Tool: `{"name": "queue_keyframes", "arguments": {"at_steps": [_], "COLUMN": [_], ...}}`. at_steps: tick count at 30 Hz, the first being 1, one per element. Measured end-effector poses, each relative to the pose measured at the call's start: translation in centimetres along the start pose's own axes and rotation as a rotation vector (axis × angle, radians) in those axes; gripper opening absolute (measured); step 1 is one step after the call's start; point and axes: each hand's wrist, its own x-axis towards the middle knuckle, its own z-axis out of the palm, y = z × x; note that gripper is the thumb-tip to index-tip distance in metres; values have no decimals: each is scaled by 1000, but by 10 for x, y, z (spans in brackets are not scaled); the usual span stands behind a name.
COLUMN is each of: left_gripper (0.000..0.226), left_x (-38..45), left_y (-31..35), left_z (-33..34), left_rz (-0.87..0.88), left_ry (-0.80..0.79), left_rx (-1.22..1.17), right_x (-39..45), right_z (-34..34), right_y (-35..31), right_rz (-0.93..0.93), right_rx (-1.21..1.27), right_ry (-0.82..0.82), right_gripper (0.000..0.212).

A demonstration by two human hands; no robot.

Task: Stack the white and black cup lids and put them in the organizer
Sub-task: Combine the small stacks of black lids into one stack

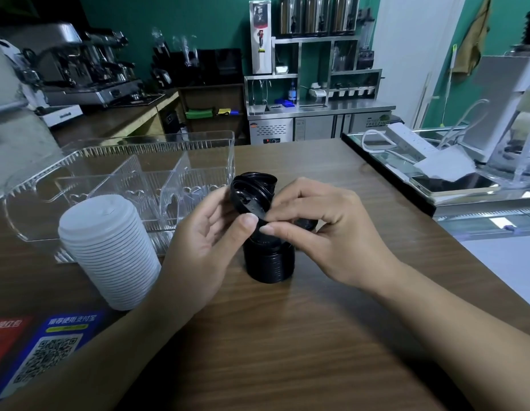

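Observation:
A tall stack of white lids [109, 250] stands on the wooden counter at the left. A shorter stack of black lids [269, 264] stands in the middle. Above it my left hand [204, 241] and my right hand [323, 229] together hold a small bunch of black lids [251, 192], tilted on edge. My left thumb and fingers curl round the bunch, and my right thumb and forefinger pinch its lower rim. Another black lid [305, 223] peeks out under my right fingers. The clear plastic organizer [157, 161] with dividers sits behind the white stack.
QR-code stickers [47, 348] lie on the counter at the near left. A glass display case [465, 197] with a phone, papers and a cable borders the counter on the right. An espresso machine and steel shelving stand far behind.

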Motion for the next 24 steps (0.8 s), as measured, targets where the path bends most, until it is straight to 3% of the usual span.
{"name": "queue_keyframes", "arguments": {"at_steps": [7, 13, 18, 24], "left_gripper": [60, 69, 84, 89], "left_x": [-1, -1, -2, -2], "left_y": [3, 6, 3, -1], "left_z": [0, -1, 1, -3], "left_rz": [40, 112, 117, 118], "left_ry": [26, 32, -26, -12], "left_rx": [-106, -54, 115, 203], "right_x": [1, 4, 4, 1], "right_z": [-2, -9, -13, -15], "right_y": [-3, -6, -6, 2], "right_rz": [6, 40, 76, 147], "right_rx": [8, 72, 66, 39], "right_ry": [11, 114, 9, -78], "right_gripper": [14, 42, 70, 64]}}
